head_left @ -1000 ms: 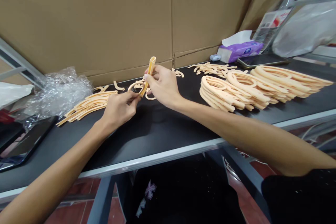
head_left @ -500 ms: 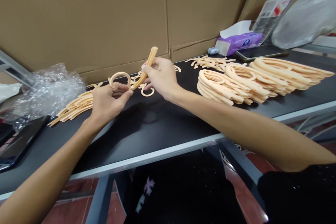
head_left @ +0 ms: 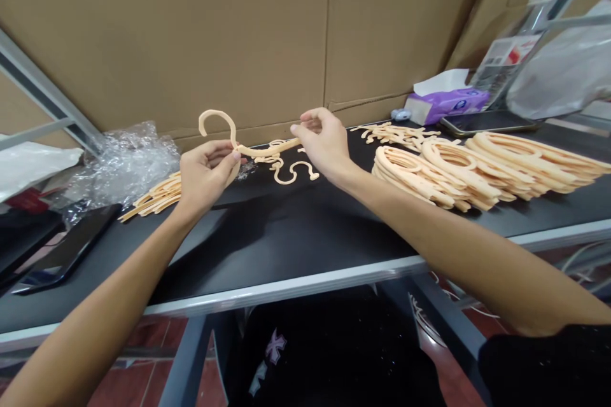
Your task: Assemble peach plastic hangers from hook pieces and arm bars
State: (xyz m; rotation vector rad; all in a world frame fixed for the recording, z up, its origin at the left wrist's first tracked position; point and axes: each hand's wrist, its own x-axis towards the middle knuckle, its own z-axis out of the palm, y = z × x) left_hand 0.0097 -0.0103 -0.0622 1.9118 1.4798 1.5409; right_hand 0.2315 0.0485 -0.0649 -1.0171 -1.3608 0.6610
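My left hand (head_left: 206, 170) and my right hand (head_left: 324, 140) hold one peach plastic hanger (head_left: 248, 147) between them, above the black table (head_left: 267, 229). The left hand pinches it near the hook (head_left: 217, 119), which curves upward. The right hand grips the other end of the curved arm. Loose peach hooks (head_left: 293, 172) lie on the table just under the hands. A pile of curved hanger arms (head_left: 155, 196) lies left of my left hand. A big stack of hanger bodies (head_left: 477, 168) lies to the right.
A cardboard wall (head_left: 238, 32) backs the table. Crumpled clear plastic (head_left: 121, 162) and a dark phone (head_left: 71, 248) lie at the left. A purple tissue pack (head_left: 449, 102), a second phone (head_left: 482, 122) and small peach pieces (head_left: 391, 133) sit at the back right.
The curved arm stood nearly upright between my hands; now it lies level, with the hook joined at its left end and raised. My hands have moved apart.
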